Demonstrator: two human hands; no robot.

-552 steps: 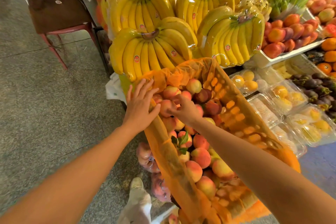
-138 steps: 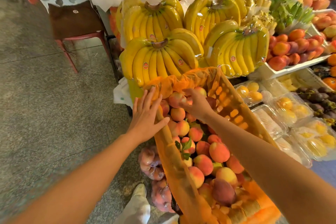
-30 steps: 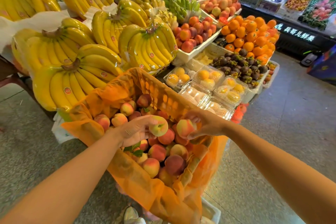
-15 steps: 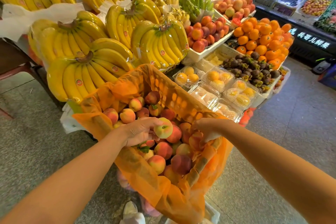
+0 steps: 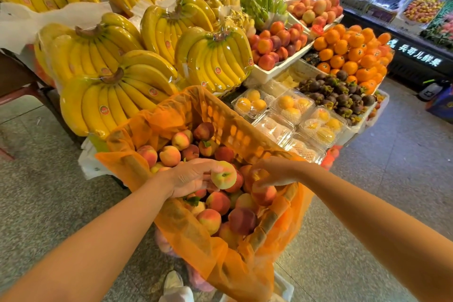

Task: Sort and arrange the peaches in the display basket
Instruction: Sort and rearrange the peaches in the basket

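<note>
Showing the placing step of the sort: both hands work over the display basket (image 5: 245,135), an orange-lined crate heaped with peaches (image 5: 215,203). The left hand (image 5: 188,179) hovers above the middle of the basket with its fingers (image 5: 208,167) clamped round a pale peach (image 5: 223,178), held clear of the heap. The right hand (image 5: 277,170) reaches to the basket's right rim, its fingers curled down over the top of a rim peach (image 5: 263,193) that sits against the liner; the thumb is hidden, so how firm the hold is cannot be told. By judgement, the rim peach is being seated in its slot and the pale peach awaits a slot of its own. The next move calls for letting go of the rim peach without letting it roll, then lowering the pale peach gently into a gap in the heap, blush side up if the display is to look even, since ripe fruit bruises under pressure. Compared with a second ago, the right hand's peach has come down from above the heap to the right rim, while the left hand has kept the same pale peach. Several seconds ago both hands worked at the basket's far end, next to the bananas (image 5: 117,95) behind the basket.
</note>
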